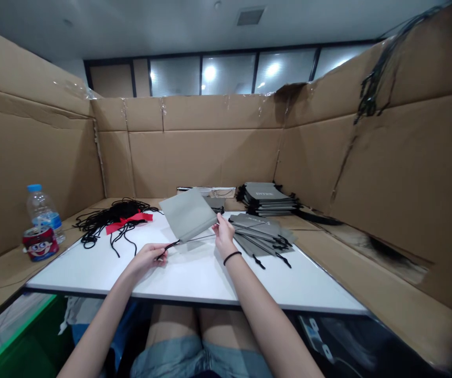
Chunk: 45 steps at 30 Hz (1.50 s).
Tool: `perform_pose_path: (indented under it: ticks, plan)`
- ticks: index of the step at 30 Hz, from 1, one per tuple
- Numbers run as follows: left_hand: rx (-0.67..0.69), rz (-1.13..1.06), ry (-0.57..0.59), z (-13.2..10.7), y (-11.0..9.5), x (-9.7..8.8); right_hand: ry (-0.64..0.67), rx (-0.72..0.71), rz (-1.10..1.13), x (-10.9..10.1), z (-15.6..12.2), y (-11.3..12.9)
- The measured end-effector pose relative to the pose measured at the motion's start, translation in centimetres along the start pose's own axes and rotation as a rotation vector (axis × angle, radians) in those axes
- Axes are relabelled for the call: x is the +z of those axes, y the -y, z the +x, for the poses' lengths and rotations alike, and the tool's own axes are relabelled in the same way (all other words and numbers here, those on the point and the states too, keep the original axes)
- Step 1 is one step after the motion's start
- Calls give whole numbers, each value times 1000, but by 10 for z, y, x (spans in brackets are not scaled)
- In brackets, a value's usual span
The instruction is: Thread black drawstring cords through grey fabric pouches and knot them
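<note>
My left hand (149,257) pinches a black cord (170,244) with a stiff tip, which enters the lower edge of a flat grey fabric bag (188,214). My right hand (223,236) holds that bag at its lower right corner, lifting it tilted above the white table (210,278). A thin strand runs from the bag's edge between my hands. Close to my right hand lies a loose stack of grey bags (261,234) with black cords. A tangled heap of black cords (111,216) and a red strip (129,222) lie left of my left hand.
A taller stack of printed grey bags (267,198) stands at the table's far end. A water bottle (42,212) and a cartoon-faced can (40,244) stand at left. Cardboard walls (194,163) surround the table, with black cords (371,79) hanging at right.
</note>
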<state>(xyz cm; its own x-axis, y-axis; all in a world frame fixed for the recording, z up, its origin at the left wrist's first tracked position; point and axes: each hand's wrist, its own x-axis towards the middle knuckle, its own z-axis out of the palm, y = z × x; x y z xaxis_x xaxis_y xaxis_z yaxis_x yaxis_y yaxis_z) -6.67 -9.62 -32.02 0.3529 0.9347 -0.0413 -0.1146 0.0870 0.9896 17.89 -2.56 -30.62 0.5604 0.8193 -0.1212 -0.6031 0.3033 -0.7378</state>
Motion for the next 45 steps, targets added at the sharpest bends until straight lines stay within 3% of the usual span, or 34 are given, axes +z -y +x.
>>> perform_pose_path:
  ticks: [10, 20, 25, 29, 32, 35, 40, 45]
  plan:
    - [145, 205, -262, 5, 2, 2, -48, -62, -52, -5, 6, -2]
    - [294, 503, -338, 5, 8, 1, -46, -76, -83, -14, 0, -5]
    - [303, 659, -199, 19, -9, 3, -16, -89, -98, -18, 3, -2]
    - [261, 534, -88, 34, -35, 2, 24, -84, -70, -22, 8, 7]
    - [227, 421, -27, 32, -45, 5, 115, -98, -60, -30, 5, 17]
    - [267, 340, -53, 24, -42, 13, 166, -138, -73, -43, -2, 29]
    - [354, 272, -129, 26, -22, 28, 94, -142, -88, -68, -3, 44]
    - [389, 285, -71, 40, -11, 35, -13, -224, -223, -77, 9, 50]
